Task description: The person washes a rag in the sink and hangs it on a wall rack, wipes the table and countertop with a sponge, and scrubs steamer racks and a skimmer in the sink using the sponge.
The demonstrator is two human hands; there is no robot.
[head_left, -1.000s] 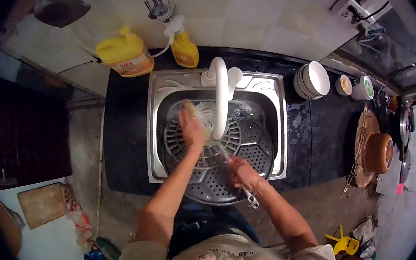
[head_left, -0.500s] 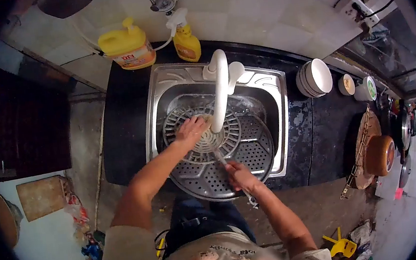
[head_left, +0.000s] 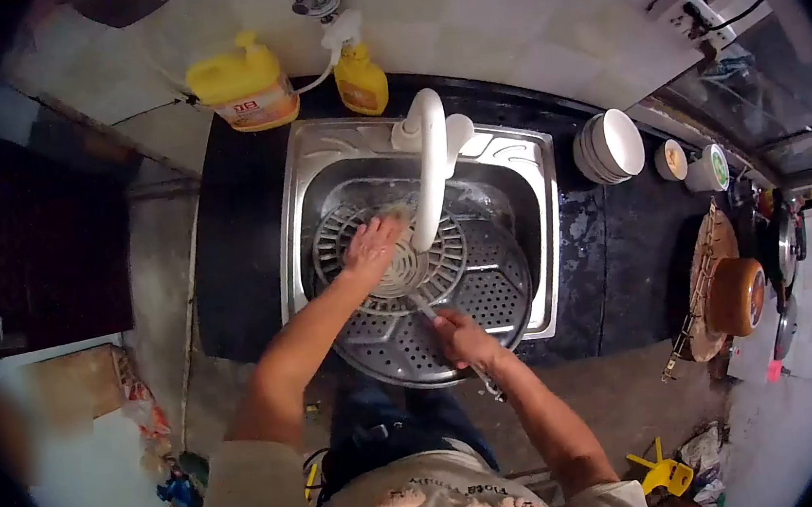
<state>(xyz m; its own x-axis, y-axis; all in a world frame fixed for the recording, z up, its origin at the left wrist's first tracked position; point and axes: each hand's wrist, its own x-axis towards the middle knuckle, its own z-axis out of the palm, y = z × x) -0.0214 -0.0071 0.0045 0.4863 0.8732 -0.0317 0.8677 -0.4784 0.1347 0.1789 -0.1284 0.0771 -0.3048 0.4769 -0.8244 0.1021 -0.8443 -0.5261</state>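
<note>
My right hand (head_left: 465,338) is closed round the handle of a slotted skimmer (head_left: 396,276), which slants up and left into the sink. Its round head lies over a wider round rack (head_left: 335,244) with radial slots. My left hand (head_left: 372,249) presses down on the upper part of the head, fingers together. A yellowish patch shows at its fingertips; what it is, I cannot make out. Under the rack rests a large perforated metal steamer tray (head_left: 493,289), tilted over the front edge of the steel sink (head_left: 546,240). The white faucet (head_left: 431,153) arches above the skimmer.
Behind the sink stand a yellow detergent jug (head_left: 241,86) and a yellow spray bottle (head_left: 361,84). Stacked white bowls (head_left: 611,147) and two small tubs sit on the black counter (head_left: 579,271) to the right. Further right is a brown round container (head_left: 736,296).
My left hand has shifted slightly up, its fingers now nearer the top of the skimmer head. My right hand keeps its grip on the handle. The whole view has moved slightly.
</note>
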